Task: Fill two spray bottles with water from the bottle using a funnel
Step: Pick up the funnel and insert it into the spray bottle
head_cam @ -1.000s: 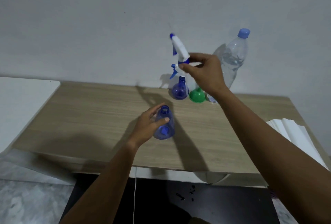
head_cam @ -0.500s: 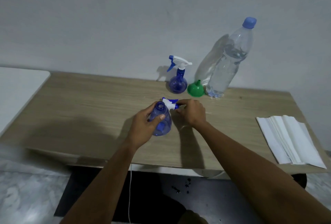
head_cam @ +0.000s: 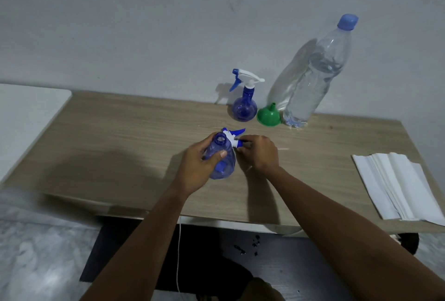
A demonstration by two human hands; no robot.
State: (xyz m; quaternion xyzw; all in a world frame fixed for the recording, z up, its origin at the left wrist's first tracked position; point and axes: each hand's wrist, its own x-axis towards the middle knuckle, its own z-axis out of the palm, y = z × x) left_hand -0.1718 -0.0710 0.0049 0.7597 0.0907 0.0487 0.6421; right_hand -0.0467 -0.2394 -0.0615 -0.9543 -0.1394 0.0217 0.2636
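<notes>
My left hand (head_cam: 199, 163) grips an open blue spray bottle (head_cam: 224, 156) standing mid-table, its neck uncapped. Just right of it my right hand (head_cam: 258, 153) rests on the table, fingers pinched on the removed white-and-blue spray head (head_cam: 233, 137), which lies flat beside the bottle's neck. A second blue spray bottle (head_cam: 243, 104) with its head on stands at the back by the wall. An upturned green funnel (head_cam: 268, 116) sits next to it. The tall clear water bottle (head_cam: 313, 76) with a blue cap stands right of the funnel.
The wooden table (head_cam: 120, 144) runs against a white wall. A stack of white paper towels (head_cam: 397, 180) lies at its right front corner. A white surface (head_cam: 24, 113) adjoins the table's left end. A thin white cord (head_cam: 178, 252) hangs below the front edge.
My right hand has brought the spray head down from high near the back and laid it on the table beside the open bottle. My left hand kept its hold on the bottle.
</notes>
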